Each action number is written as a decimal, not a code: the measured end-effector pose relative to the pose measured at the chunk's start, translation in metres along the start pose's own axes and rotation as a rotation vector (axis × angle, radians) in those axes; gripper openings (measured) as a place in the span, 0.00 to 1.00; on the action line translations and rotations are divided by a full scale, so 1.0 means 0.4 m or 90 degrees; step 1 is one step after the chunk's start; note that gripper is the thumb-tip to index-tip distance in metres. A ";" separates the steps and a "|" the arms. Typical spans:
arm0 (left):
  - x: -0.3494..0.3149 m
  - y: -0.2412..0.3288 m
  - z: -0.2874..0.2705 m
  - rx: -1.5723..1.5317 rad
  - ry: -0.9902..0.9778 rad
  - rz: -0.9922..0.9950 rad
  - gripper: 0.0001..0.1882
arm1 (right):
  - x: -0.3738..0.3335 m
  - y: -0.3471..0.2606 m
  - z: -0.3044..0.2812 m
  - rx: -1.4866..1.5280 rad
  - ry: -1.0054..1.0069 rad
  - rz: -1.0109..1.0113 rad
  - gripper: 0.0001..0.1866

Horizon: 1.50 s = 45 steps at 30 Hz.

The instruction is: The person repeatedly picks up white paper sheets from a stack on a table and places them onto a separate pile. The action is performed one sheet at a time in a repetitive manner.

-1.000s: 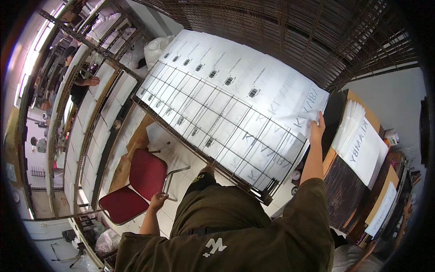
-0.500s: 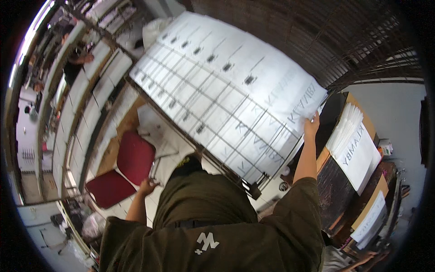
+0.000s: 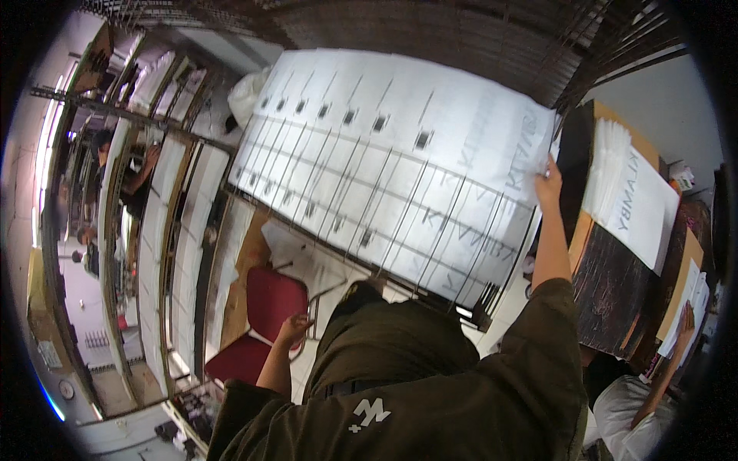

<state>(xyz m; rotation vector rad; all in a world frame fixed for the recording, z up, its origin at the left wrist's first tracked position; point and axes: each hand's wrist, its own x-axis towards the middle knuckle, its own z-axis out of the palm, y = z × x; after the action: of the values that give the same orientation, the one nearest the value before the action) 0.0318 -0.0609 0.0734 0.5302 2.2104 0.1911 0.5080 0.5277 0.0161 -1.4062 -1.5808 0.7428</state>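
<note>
Right hand [image 3: 547, 180] raised, fingers pinching edge of large white printed paper sheet [image 3: 492, 154] lying atop slatted metal drying rack [image 3: 369, 200]. Sheet pale, grey lettering showing through, long axis running upper left to lower right. Left hand [image 3: 292, 332] hangs low, fingers loosely curled, near red chair [image 3: 261, 307].

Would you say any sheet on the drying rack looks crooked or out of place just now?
Yes, one. The sheet at the far right end of the wire rack is lifted at its corner, where the right hand holds its edge. The other sheets lie flat in rows. The left hand hangs by the red chair.
</note>
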 end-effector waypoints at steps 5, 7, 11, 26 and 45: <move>0.106 0.018 -0.081 0.094 -0.018 0.060 0.23 | 0.019 -0.023 0.028 -0.008 0.048 0.104 0.33; 0.119 0.060 -0.100 0.112 -0.013 0.125 0.22 | 0.010 -0.011 0.045 -0.057 0.066 0.135 0.33; 0.138 0.127 -0.125 0.087 -0.004 0.152 0.23 | -0.013 -0.007 0.067 -0.084 0.080 0.104 0.33; 0.301 -0.029 -0.178 0.056 -0.029 0.048 0.25 | -0.135 -0.187 -0.016 -0.210 0.254 -0.045 0.25; 0.102 0.207 0.029 0.035 0.043 0.316 0.19 | -0.552 0.031 -0.434 -0.636 0.204 0.208 0.10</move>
<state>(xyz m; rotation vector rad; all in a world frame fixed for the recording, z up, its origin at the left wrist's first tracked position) 0.0431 0.0307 0.0630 1.1125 2.1161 0.4122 0.6644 0.2948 0.0351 -2.3858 -1.5185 -0.1884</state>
